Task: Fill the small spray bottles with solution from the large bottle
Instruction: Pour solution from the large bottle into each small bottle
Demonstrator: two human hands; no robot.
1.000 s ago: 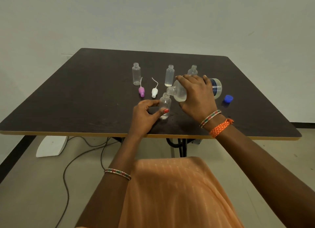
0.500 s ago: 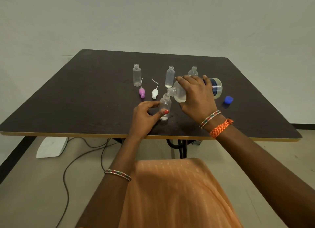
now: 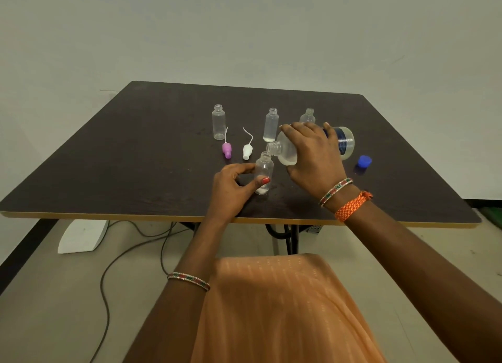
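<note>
The surface point(image 3: 122, 159) in front of me is a dark, matte, wood-grained slab with rounded corners and a pale yellow edge band. My lap below it is covered in orange fabric point(image 3: 285, 308) with fine woven dots.

My right hand point(image 3: 312, 156) has its grip wrapped over the large bottle point(image 3: 288, 153), a clear, round-shouldered plastic one with a dark blue label near its base. It lies tipped almost flat, base toward three o'clock, threaded neck toward nine o'clock, a little whitish solution pooled in the lower shoulder. Its open mouth sits just above and beside the mouth of the small bottle point(image 3: 264, 169) under it.

My left hand point(image 3: 231, 186) steadies that small bottle, which stands upright on the surface at the centre: a clear, slim cylinder with a threaded neck. My grip there is a pinch, thumb with a red-painted nail low on the front, fingertips on the nine o'clock side. A thin layer of pale liquid shows at its bottom.

Toward twelve o'clock stand three more clear spray bottles without tops: one at eleven o'clock point(image 3: 218, 122), one in the middle point(image 3: 270, 125) with a little liquid at the base, and one point(image 3: 307, 116) half hidden behind my right hand.

Between them and my left hand lie two spray tops with thin curved dip tubes, a purple one point(image 3: 226, 150) and a white one point(image 3: 247, 151). A ribbed blue cap point(image 3: 364, 162) rests at three o'clock.
</note>
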